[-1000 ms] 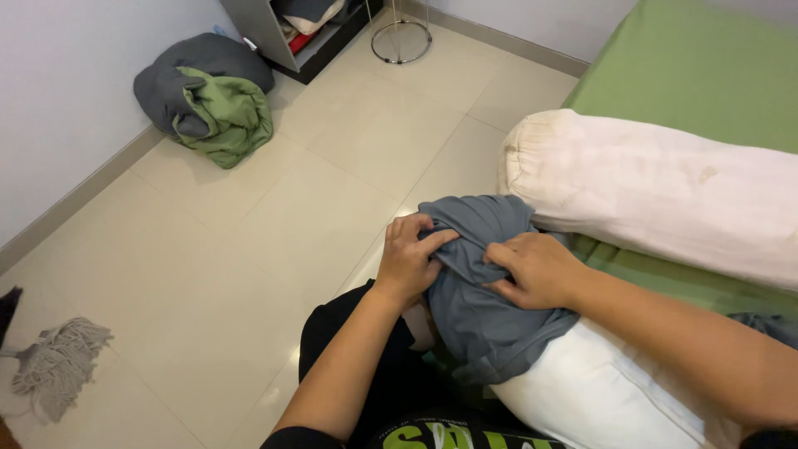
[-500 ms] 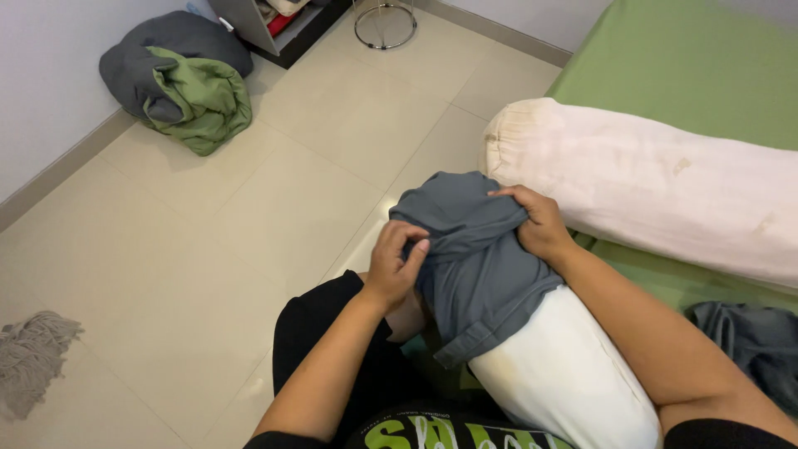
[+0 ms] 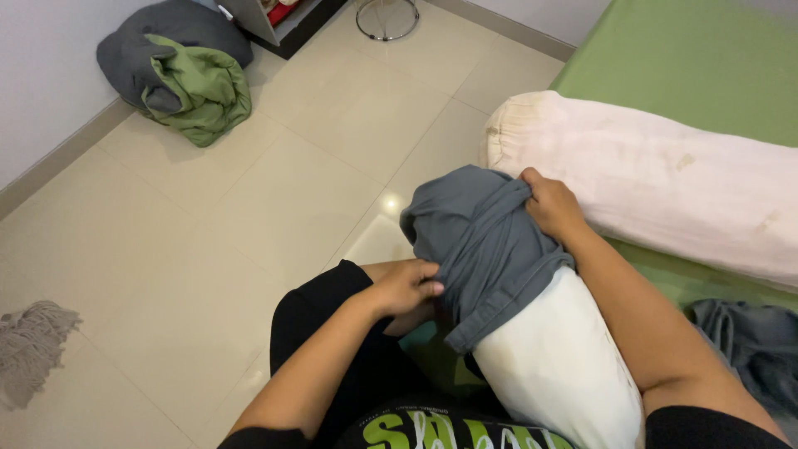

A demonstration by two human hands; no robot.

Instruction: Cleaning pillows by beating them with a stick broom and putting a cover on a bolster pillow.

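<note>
A white bolster pillow (image 3: 557, 366) lies across my lap, its far end covered by a grey fabric cover (image 3: 482, 241). My left hand (image 3: 407, 287) grips the cover's lower edge on the left side of the pillow. My right hand (image 3: 550, 204) clutches the bunched cover at the pillow's far right end. The cover reaches about a third of the way down the pillow. A second, cream bolster (image 3: 648, 183) lies just beyond, on the green bed (image 3: 690, 58).
A heap of grey and green cloth (image 3: 179, 71) sits on the tiled floor by the wall at the upper left. A mop head (image 3: 29, 349) lies at the left edge. A dark grey cloth (image 3: 748, 349) rests on the bed at right. A round metal stand base (image 3: 387, 17) is at the top.
Both hands have drawn the grey cover further down over the white bolster. My right hand has shifted to the far end, my left to the cover's lower edge.
</note>
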